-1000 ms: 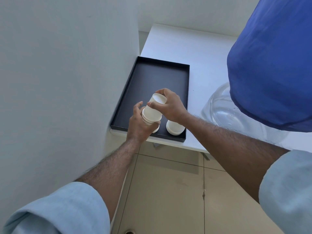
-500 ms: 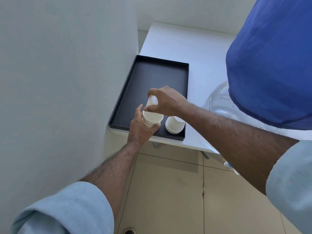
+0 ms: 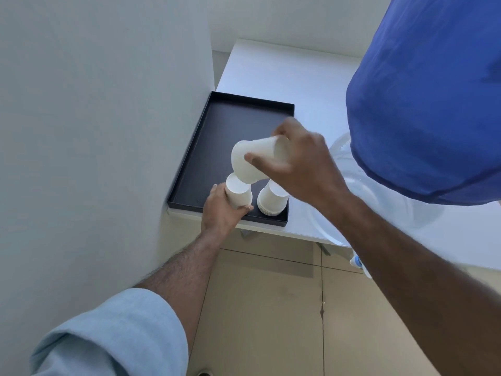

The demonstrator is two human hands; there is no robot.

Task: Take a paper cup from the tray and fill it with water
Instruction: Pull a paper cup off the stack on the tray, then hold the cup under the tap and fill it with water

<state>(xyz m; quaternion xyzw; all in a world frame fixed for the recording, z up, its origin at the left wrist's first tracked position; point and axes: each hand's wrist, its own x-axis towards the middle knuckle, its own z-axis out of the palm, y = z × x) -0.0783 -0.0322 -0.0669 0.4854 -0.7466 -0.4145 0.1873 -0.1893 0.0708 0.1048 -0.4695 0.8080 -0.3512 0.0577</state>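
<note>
A black tray (image 3: 238, 115) lies on the white table against the wall. My right hand (image 3: 303, 164) holds one white paper cup (image 3: 249, 158), tilted on its side above the tray's front. My left hand (image 3: 219, 213) grips an upside-down stack of paper cups (image 3: 238, 192) at the tray's front edge. A second upside-down stack of cups (image 3: 272, 199) stands beside it in the tray's front right corner. The lifted cup is free of the stack, its rim just above it.
A large water bottle under a blue cover (image 3: 433, 104) stands on its clear base (image 3: 379, 202) to the right on the white table (image 3: 284, 77). A small tap (image 3: 357, 263) sticks out below the table edge. A wall (image 3: 95, 131) closes the left side. Tiled floor lies below.
My right hand has pulled the top cup off the stack, lifted it up and to the right, and tipped it sideways. My left hand still holds the stack in place.
</note>
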